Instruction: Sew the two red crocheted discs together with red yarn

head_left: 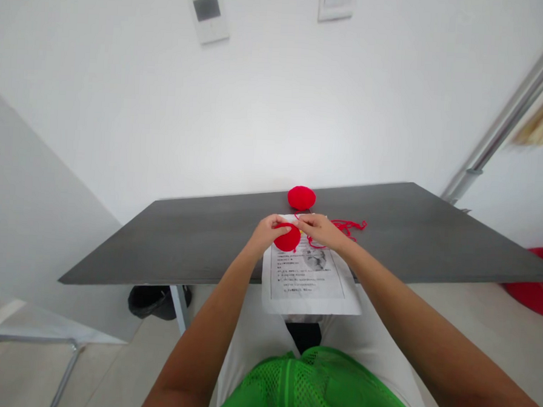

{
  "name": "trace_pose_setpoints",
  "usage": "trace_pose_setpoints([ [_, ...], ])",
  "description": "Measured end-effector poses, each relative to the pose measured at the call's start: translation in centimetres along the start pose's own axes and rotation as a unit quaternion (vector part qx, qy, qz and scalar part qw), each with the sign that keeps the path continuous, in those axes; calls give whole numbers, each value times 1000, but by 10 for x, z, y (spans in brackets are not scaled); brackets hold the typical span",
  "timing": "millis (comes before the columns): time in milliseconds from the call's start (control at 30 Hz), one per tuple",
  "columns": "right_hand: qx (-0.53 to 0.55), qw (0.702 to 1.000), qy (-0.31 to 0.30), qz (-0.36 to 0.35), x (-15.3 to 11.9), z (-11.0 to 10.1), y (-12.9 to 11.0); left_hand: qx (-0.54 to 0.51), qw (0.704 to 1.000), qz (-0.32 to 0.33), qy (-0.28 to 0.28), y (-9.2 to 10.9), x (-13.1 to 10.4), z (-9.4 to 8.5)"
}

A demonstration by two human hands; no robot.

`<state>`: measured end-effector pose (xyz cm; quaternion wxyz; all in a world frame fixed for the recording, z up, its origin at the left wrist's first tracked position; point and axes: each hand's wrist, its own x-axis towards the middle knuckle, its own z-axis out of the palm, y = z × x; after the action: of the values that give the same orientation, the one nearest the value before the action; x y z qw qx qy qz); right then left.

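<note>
The left hand (265, 232) is clamped on a red yarn disc (286, 241), thumb on its face. The right hand (321, 230) is at the disc's upper right edge, its fingertips close to the left's; whether they are closed on yarn or a small tool cannot be told. The disc is above the upper part of a printed sheet (305, 293), which overhangs the near edge of the grey table (197, 239).

For clean work at the rim, the left pinch should sit close to the stitch being worked, firm enough to keep the disc flat without puckering it. The right would do best with small, even pulls, keeping the strand lightly tensioned.

Loose red yarn (355, 225) lies tangled beside the right hand and could snag, so slack is best freed gently. Beyond the hands rests a red yarn ball (301, 198).
</note>
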<state>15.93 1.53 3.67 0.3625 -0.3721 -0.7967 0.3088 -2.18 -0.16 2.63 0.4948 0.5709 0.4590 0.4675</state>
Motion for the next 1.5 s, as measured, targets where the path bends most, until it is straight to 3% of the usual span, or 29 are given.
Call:
trace_pose_setpoints([
  [133,-4,1000,-8,-7,2,5,3,16,994,-47,-97,5,-1,6],
  [233,-22,999,43,9,4,2,11,25,992,-65,-104,2,-1,4],
  [333,-44,986,151,51,0,-20,27,22,995,-75,-62,-7,-3,-18],
  [433,-71,954,267,114,-12,-50,50,2,997,-70,21,-16,-4,-49],
  [533,-93,934,308,153,-23,-67,65,-14,994,-53,97,-21,-4,-67],
  [600,-95,937,301,151,-24,-65,66,-17,992,-43,117,-22,-3,-65],
  [700,-74,955,266,112,-16,-44,52,-10,994,-34,105,-18,-1,-47],
  [867,26,995,84,40,0,-1,12,11,998,-29,46,-6,4,-16],
  [1000,68,997,-16,31,3,12,-3,4,999,-35,11,2,3,-9],
  [1267,118,991,-40,47,3,5,0,-70,990,-90,-84,13,-9,-6],
  [1500,163,983,-50,68,0,7,1,-101,982,-125,-104,15,-10,-6],
])
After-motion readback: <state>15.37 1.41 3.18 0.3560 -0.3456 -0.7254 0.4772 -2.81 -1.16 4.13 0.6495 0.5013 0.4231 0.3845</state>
